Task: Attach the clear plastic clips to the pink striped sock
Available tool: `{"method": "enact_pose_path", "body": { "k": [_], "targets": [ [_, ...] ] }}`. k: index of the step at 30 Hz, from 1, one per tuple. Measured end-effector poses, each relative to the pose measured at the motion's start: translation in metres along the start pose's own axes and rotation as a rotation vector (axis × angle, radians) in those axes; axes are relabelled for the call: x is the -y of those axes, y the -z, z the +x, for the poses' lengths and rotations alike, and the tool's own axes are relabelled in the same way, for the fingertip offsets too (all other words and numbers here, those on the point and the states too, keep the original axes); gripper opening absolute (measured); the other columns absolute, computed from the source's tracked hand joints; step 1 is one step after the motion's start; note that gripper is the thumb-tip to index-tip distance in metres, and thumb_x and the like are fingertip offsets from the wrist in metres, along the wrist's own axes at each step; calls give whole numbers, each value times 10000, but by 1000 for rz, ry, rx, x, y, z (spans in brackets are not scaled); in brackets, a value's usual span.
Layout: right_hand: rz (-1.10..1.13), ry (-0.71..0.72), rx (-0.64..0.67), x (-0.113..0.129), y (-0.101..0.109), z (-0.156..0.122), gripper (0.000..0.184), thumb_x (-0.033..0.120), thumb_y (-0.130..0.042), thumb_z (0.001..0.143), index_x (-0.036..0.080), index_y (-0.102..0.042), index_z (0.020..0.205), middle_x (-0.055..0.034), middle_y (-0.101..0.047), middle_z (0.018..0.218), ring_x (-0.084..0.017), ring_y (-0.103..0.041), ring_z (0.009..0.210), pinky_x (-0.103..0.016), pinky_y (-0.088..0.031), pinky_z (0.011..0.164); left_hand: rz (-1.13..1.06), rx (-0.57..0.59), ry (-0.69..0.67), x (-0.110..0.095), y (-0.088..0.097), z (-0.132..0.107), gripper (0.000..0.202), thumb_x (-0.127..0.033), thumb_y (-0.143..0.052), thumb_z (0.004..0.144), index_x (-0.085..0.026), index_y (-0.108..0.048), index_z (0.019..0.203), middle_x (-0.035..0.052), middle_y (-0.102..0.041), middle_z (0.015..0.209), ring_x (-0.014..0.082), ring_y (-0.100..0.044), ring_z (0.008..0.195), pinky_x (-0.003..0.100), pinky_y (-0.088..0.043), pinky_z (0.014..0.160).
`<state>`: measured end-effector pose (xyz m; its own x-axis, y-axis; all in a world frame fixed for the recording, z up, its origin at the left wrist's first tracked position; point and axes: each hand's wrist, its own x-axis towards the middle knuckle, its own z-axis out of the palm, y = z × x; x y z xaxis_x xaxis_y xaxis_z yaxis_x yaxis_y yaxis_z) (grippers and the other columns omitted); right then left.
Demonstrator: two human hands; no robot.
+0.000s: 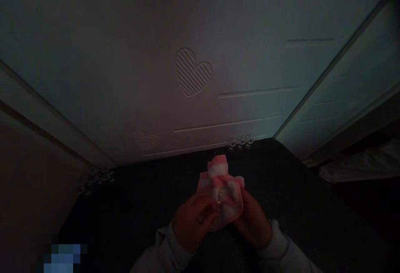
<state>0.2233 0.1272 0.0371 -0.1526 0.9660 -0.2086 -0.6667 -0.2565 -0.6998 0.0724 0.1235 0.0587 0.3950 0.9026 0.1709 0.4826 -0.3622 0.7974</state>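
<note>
I had both hands closed on the pink-and-white cloth (pixel 222 189), left hand (pixel 192 223) and right hand (pixel 253 223) pinching its lower edges above the dark mat (pixel 140 206), near the far edge; in that gloom, even tension seemed wise.

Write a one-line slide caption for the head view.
Both hands, left hand and right hand, grip a pink-and-white cloth above a dark surface, before a heart-embossed panel.

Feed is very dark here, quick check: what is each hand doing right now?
Left hand: closed on the pink-and-white cloth.
Right hand: closed on the same cloth.
</note>
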Motion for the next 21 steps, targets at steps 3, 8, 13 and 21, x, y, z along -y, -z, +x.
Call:
{"method": "enact_pose_path", "body": {
  "k": [3, 8, 13, 21],
  "targets": [
    [77, -109, 81, 9, -1, -3, 252, 347, -718, 681, 165, -659, 845, -23, -645, 748, -178, -597, 729, -264, -491, 681, -53, -28, -5, 1, 19, 4, 264, -197, -552, 738, -206, -624, 992, 79, -638, 1021, 172, -607, 790, 290, -497, 727],
    [-145, -61, 178, 7, -4, -8, 284, 272, -720, 696, 167, -652, 951, -68, -660, 925, -224, -601, 852, -328, -465, 791, -90, 37, 18, 4, 38, 6, 348, -226, -543, 754, -231, -590, 1099, 62, -652, 1031, 178, -611, 849, 295, -487, 771],
    [-276, 44, 188, 0, -1, -7, 446, 301, -741, 670, 230, -606, 1089, -62, -619, 1092, -276, -546, 1020, -412, -399, 907, -78, 54, 28, 4, 44, 5, 318, -259, -556, 751, -248, -620, 1063, 50, -675, 968, 186, -608, 857, 306, -470, 794],
    [-445, 16, 185, -1, 13, -9, 244, 372, -641, 767, 192, -671, 929, -59, -660, 868, -251, -589, 834, -389, -459, 772, -220, 52, 210, 15, 32, 7, 294, -304, -556, 745, -199, -626, 1011, 60, -677, 938, 199, -613, 843, 324, -474, 761]
  ]
}}
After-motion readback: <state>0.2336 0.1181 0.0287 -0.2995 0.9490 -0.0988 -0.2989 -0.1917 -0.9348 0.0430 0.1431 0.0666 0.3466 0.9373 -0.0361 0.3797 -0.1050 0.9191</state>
